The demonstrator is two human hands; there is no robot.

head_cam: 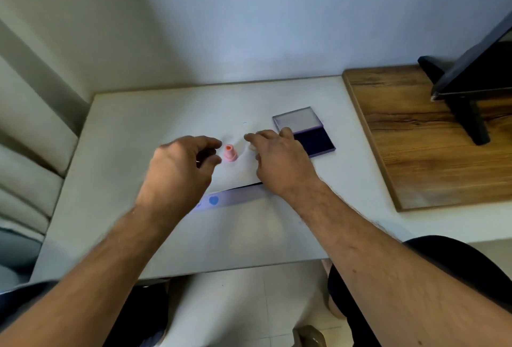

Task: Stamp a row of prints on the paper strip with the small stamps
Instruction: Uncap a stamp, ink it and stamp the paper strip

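Lying nearest, paper strip [235, 199]: it is resting flat on the white table [110, 180], running left to right just behind the two wrists; a blue print [213, 200] is showing on it and a fainter mark is peeking out at the left wrist; the rest of the visible strip is looking bare, so the row is reading as barely begun.
Left hand [177, 172]: it is hovering just left of the stamp, thumb and fingers curled into a loose half-open pinch; something dark is sitting inside the curl, but whether it is a held stamp or shadow I cannot tell.
Pink stamp [230, 153]: it is standing upright between the two hands, touching neither.
Right hand [279, 161]: it is spreading open, palm down, fingers reaching past the stamp; it is gripping nothing.
Ink pad [313, 140]: it is lying open just behind the right hand, lid [296, 119] tipped back.
Step in hand: choosing a stamp, I judge.
Next move: it is calling for a pinch on the pink stamp, an inking at the pad, then a press beside the blue print.
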